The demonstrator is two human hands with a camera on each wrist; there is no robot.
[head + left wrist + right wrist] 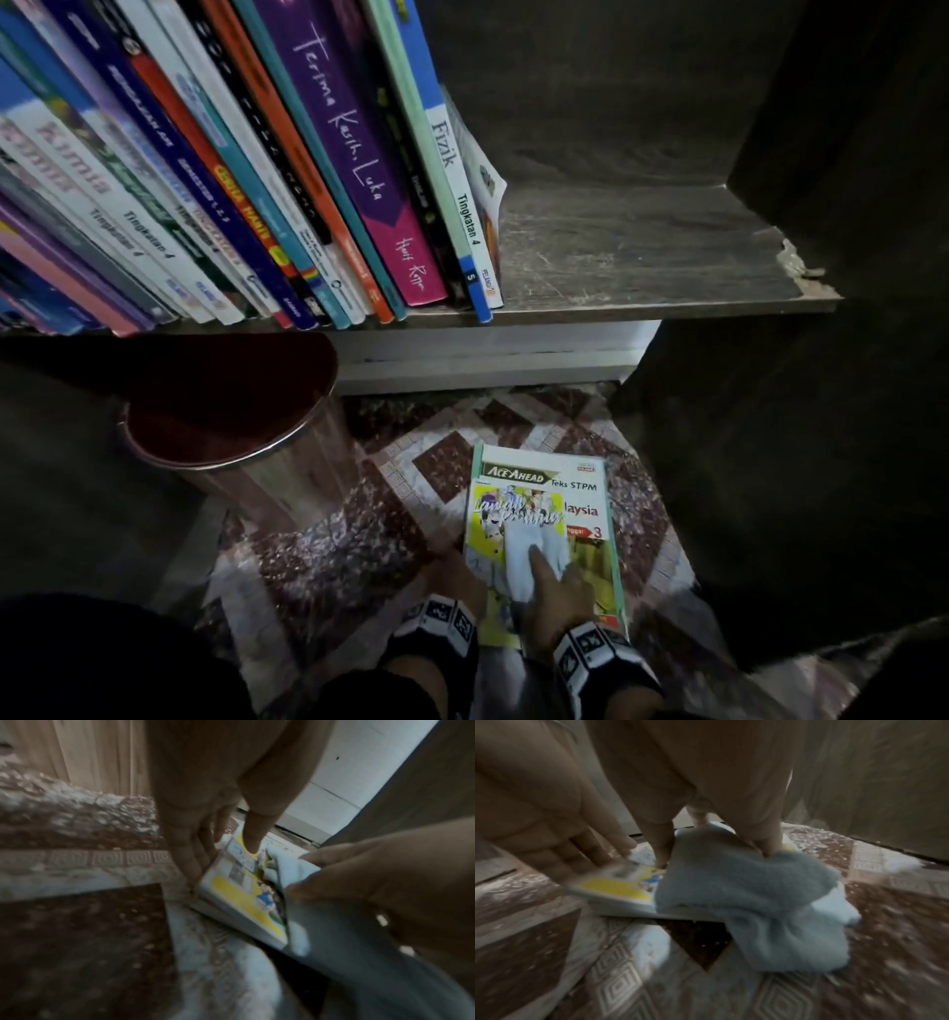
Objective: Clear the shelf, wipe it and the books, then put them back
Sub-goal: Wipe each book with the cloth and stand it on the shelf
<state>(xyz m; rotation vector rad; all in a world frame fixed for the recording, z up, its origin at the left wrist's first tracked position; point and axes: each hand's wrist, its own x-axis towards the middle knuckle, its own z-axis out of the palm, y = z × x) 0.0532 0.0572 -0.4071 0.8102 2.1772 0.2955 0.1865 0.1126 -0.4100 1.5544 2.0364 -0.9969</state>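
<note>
**Wiping a book on the floor**

The right hand (557, 591) presses a blue cloth (531, 557) flat on the yellow book (506, 519) with straight fingers. The left hand (457, 578) pinches the book's left edge. The book's long side points away toward the shelf (642, 257) above.

Cloth (531, 557) on book stack (575, 493); bin (246, 442) left.
</note>
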